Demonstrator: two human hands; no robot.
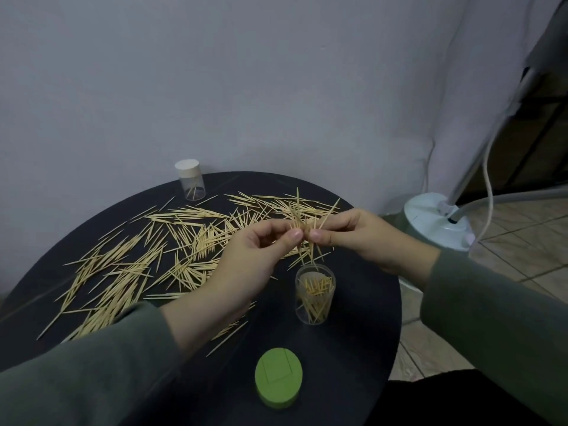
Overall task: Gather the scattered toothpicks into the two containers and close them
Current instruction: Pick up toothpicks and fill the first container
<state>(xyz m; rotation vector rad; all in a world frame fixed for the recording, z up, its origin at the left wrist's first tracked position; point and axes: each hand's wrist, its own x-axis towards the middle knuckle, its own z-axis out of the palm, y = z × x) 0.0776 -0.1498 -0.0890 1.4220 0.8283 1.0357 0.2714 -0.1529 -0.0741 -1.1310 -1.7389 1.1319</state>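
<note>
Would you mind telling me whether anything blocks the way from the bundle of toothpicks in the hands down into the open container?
Nothing visible does. The left hand and right hand pinch the toothpick bundle directly above the open container, whose mouth is uncovered. Its green lid lies apart, nearer the person.

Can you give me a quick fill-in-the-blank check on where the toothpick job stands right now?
1. Both hands, left hand and right hand, pinch a small bundle of toothpicks above the ____ container.
2. The lid lying near the table's front edge is ____.
3. The far container at the back of the table is ____ with a white cap.
4. Most toothpicks lie scattered on the ____.

Missing words: open; green; closed; table
</note>
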